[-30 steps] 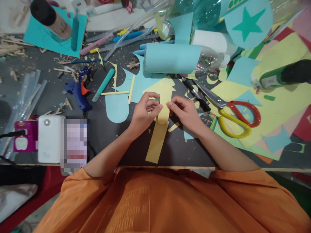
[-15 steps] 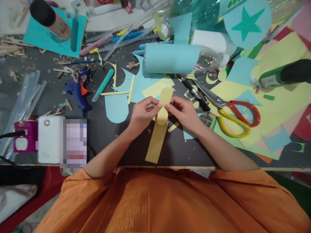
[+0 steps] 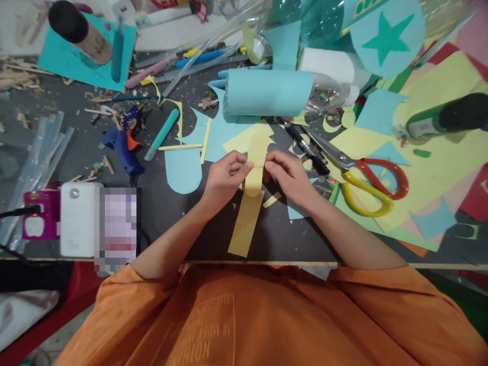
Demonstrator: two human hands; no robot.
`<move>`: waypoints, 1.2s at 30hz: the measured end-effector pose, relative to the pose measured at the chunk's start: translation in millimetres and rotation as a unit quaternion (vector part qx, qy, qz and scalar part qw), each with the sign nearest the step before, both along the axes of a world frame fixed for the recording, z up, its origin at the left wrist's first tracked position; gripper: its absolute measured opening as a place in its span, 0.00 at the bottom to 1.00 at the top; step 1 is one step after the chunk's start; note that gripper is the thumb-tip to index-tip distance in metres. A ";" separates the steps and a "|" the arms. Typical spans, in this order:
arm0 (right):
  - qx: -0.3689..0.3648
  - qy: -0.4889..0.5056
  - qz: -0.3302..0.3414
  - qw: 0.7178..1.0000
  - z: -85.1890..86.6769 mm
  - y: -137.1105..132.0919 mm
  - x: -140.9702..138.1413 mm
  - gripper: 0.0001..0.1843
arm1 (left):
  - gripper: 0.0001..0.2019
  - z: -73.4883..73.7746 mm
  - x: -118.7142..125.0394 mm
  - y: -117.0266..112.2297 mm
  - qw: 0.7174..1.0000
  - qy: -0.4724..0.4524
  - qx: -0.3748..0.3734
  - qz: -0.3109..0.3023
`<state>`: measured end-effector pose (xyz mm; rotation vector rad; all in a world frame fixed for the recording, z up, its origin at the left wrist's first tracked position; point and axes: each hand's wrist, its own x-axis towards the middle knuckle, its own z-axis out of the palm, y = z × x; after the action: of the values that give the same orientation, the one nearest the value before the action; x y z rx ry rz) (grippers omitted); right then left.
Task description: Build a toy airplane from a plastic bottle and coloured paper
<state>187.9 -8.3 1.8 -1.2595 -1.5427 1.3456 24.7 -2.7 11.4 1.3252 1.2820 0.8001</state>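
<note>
Both my hands pinch a small rounded yellow paper piece [image 3: 256,168] over the dark table. My left hand [image 3: 224,178] grips its left edge with thumb and fingers closed. My right hand [image 3: 287,175] holds its right edge the same way. Under the hands lies a long yellow paper strip [image 3: 246,223] that reaches toward the table's near edge. A light blue rounded cutout [image 3: 183,170] lies just left of my left hand.
Red-and-yellow scissors [image 3: 362,178] and a black pen [image 3: 305,147] lie right of my hands. A blue glue gun [image 3: 122,145] sits to the left. A blue-wrapped plastic bottle [image 3: 274,91] lies behind. A white charger [image 3: 78,218] and coloured paper sheets [image 3: 438,152] crowd the table.
The small yellow piece was lifted upright between my fingertips, then lowered again; my hands stayed in nearly the same place, still pinching it.
</note>
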 end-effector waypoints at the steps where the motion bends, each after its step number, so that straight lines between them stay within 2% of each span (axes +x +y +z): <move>1: 0.001 -0.006 -0.004 1.000 -0.5 0.1 0.2 0.12 | 0.11 0.2 -0.1 0.1 1.000 -0.002 0.002 -0.002; 8: -0.009 -0.014 0.005 1.000 -3.4 0.5 1.2 0.12 | 0.11 -0.2 0.0 0.6 1.000 0.001 -0.012 -0.002; 14: -0.003 0.037 -0.002 0.999 -2.0 0.0 1.4 0.14 | 0.10 -4.1 -0.4 0.4 0.998 -0.061 -0.033 0.012; 21: -0.002 -0.009 0.047 0.999 -0.2 0.5 1.6 0.14 | 0.09 -7.7 0.1 0.8 0.998 -0.059 0.006 0.022; 24: 0.003 -0.006 0.045 0.999 0.0 0.4 1.4 0.12 | 0.12 -13.5 -0.1 0.8 0.997 -0.037 0.060 0.033; 26: 0.005 0.000 0.028 1.000 -0.3 0.3 1.5 0.12 | 0.18 -16.1 -1.3 0.0 0.990 0.019 0.130 0.044; 29: 0.000 0.009 -0.003 1.000 -1.8 0.1 1.8 0.14 | 0.25 -16.5 -4.8 -1.8 0.959 0.121 0.244 0.073; 31: -0.004 0.017 -0.015 1.000 -3.0 0.1 1.8 0.16 | 0.27 -15.4 -7.2 -2.8 0.936 0.156 0.304 0.087; 33: -0.005 0.023 -0.020 1.000 -3.6 0.2 1.5 0.19 | 0.22 -14.3 -8.7 -3.8 0.918 0.179 0.349 0.061; 36: 0.006 0.024 -0.028 0.999 -3.3 0.7 1.0 0.20 | 0.15 -13.5 -8.8 -5.6 0.895 0.224 0.384 -0.039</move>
<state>188.9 -7.6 -1.5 -1.2452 -1.4711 1.3199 15.9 -8.4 -2.1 2.2877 1.2900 1.0364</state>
